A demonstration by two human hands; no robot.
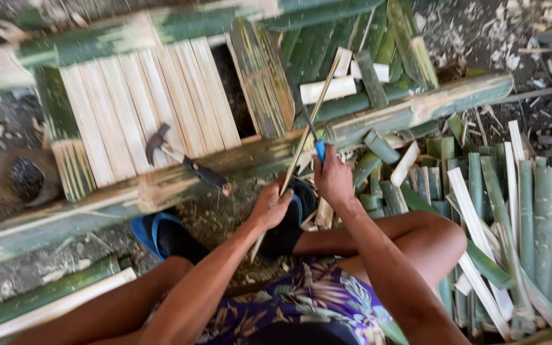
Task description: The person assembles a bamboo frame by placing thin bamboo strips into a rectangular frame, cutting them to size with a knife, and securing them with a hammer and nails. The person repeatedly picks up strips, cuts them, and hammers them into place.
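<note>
I count one hammer [183,160], far left. Left hand [271,206] grips one bamboo strip [308,124]; right hand [332,177] grips one knife [311,131] against it.

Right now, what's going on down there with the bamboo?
A seated person works a thin pale bamboo strip. The left hand grips the strip low down, while the right hand holds a blue-handled knife against it. A dark-headed claw hammer lies untouched on the panel of pale bamboo slats. Cut green bamboo pieces are piled on the person's right, and blue sandals sit by the feet.
</note>
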